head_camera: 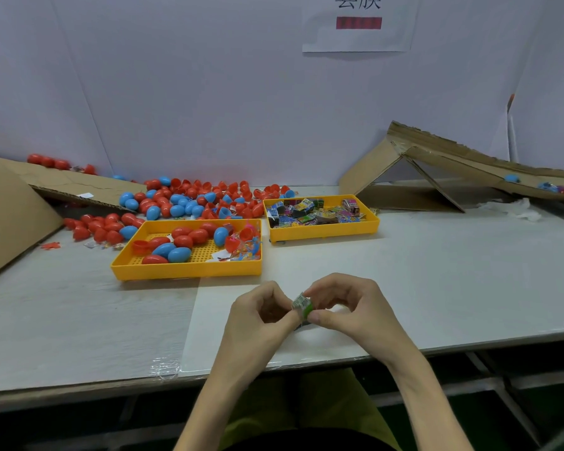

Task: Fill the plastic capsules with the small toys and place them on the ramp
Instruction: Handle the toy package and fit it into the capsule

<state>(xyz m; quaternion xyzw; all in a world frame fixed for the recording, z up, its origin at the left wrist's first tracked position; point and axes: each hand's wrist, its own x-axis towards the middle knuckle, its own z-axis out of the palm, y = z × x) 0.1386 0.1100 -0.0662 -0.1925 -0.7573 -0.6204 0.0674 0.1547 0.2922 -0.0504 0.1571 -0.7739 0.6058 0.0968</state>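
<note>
Both my hands meet over the near middle of the table. My left hand (261, 315) and my right hand (345, 307) pinch one small toy packet (303, 305), green and silver, between their fingertips. A yellow tray (189, 268) ahead on the left holds red and blue egg capsules (176, 247) and a few small toys. A second yellow tray (323, 232) to its right is filled with small packaged toys (313, 211). The cardboard ramp (443, 157) rises at the far right, with filled capsules (511, 178) lying on its lower end.
A heap of loose red and blue capsules (189, 200) lies behind the trays. A sloping cardboard sheet (62, 185) covers the far left. Crumpled white plastic (518, 206) sits under the ramp. The table's front edge (274, 369) runs just below my wrists.
</note>
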